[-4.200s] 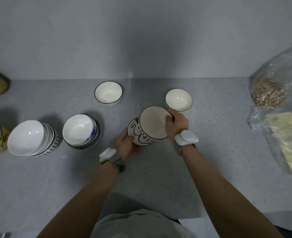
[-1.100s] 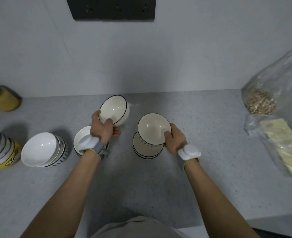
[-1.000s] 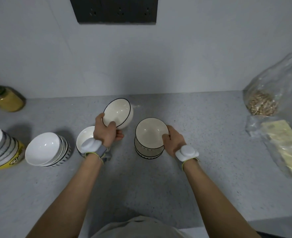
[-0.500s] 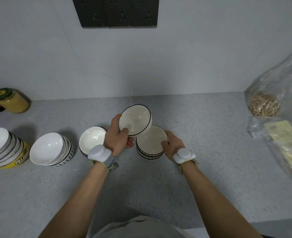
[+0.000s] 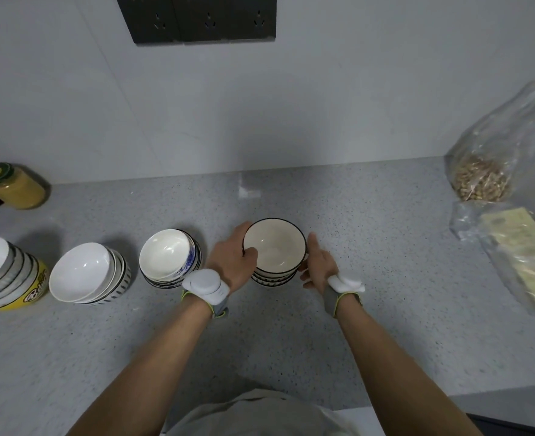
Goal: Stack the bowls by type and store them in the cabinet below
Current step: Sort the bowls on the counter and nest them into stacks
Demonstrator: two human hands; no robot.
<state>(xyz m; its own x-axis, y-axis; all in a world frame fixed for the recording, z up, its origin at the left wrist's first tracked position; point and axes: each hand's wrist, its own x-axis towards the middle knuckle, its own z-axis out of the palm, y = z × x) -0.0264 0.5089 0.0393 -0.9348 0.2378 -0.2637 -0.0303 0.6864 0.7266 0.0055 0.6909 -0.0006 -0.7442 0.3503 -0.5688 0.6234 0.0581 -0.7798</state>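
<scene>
The black-rimmed bowl (image 5: 275, 247) sits on top of a short stack of patterned bowls (image 5: 272, 276) on the grey countertop (image 5: 291, 341), directly in front of the person. The stack stands between the two hands. The left hand (image 5: 233, 259) grips the top bowl at its left rim, thumb hooked over the edge into the bowl and fingers curled round the outer wall. The right hand (image 5: 318, 262) lies against the right side of the stack with fingers nearly straight; whether it presses the bowls cannot be determined.

Left of this stack, in a row: a blue-patterned bowl stack (image 5: 170, 258), a striped white bowl stack (image 5: 88, 272), and a tilted stack with a yellow base (image 5: 8, 275) at the frame edge.
</scene>
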